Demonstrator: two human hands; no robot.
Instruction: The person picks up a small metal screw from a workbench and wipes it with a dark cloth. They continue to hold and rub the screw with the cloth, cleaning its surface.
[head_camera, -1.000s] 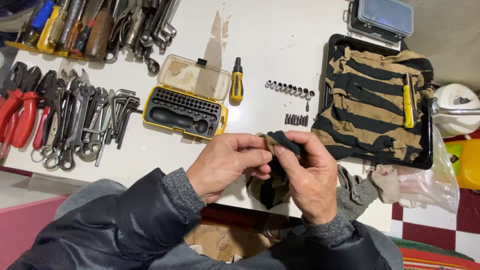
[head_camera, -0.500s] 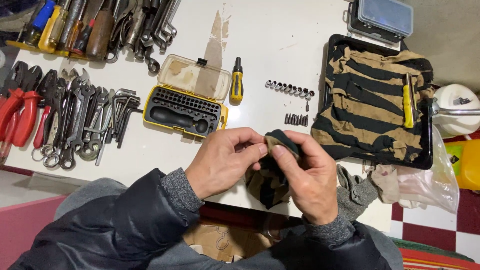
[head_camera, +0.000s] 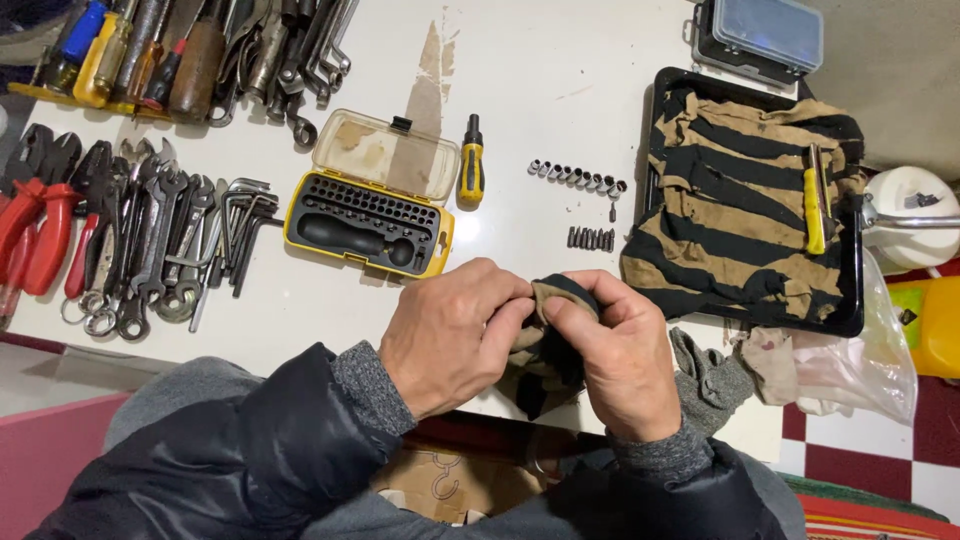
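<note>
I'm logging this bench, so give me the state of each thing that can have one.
Yellow bit case: lid open.
Clear-lidded box: closed.
Striped rag: bunched, gripped by both hands.
Left hand: closed on rag.
Right hand: closed on rag.
Sockets: lined in a row.

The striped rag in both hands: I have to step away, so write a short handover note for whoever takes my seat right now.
Left hand and right hand both pinch a dark striped rag at the table's near edge; whatever it wraps is hidden.
Open yellow bit case sits ahead, stubby screwdriver beside it.
Sockets and bits are lined up in rows.
A larger striped cloth covers the black tray.
Left: the item in the rag.
</note>
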